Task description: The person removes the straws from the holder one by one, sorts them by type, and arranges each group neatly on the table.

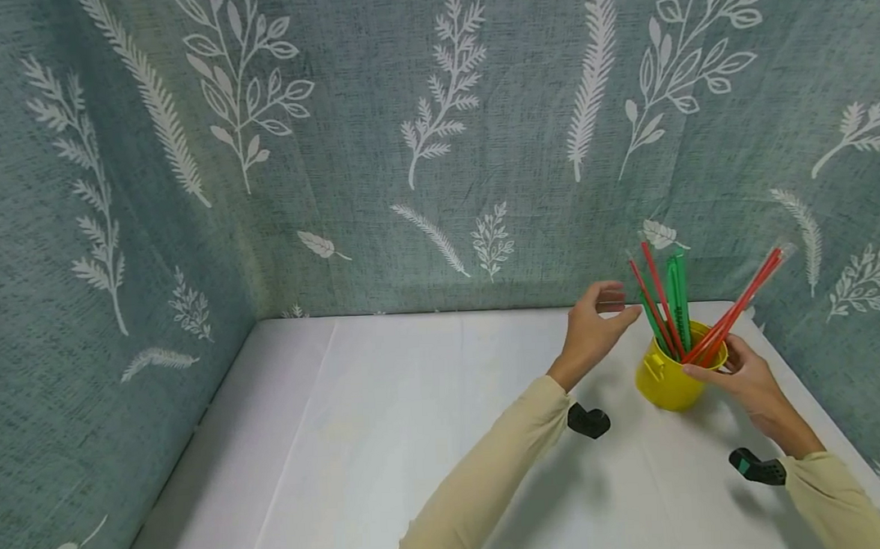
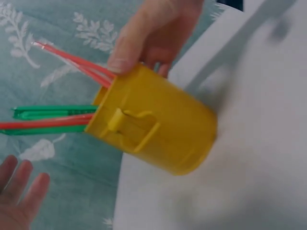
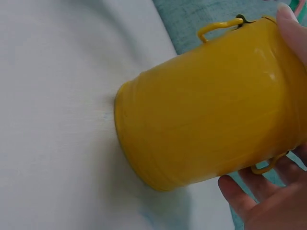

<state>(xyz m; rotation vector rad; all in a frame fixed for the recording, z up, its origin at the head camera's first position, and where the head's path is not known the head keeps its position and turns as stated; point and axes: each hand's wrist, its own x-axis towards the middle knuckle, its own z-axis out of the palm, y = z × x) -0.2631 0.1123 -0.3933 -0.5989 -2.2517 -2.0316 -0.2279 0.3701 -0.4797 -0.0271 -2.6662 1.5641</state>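
Note:
A yellow metal bucket (image 1: pixel 666 383) with small side handles stands on the white table at the right. Red straws (image 1: pixel 745 300) and green straws (image 1: pixel 678 297) with clear wrapping lean out of its top. My right hand (image 1: pixel 756 385) grips the bucket near the rim, thumb at the near side and fingers around the far side. In the right wrist view the fingers curl beneath one handle (image 3: pixel 268 165). My left hand (image 1: pixel 593 329) is raised just left of the straws, fingers apart and holding nothing.
The white table (image 1: pixel 373 441) stretches to the left of both arms. Green leaf-patterned fabric (image 1: pixel 361 147) hangs close behind the table and along both sides. The bucket stands near the table's back right corner. A black wrist device (image 1: pixel 588 421) sits under the left sleeve.

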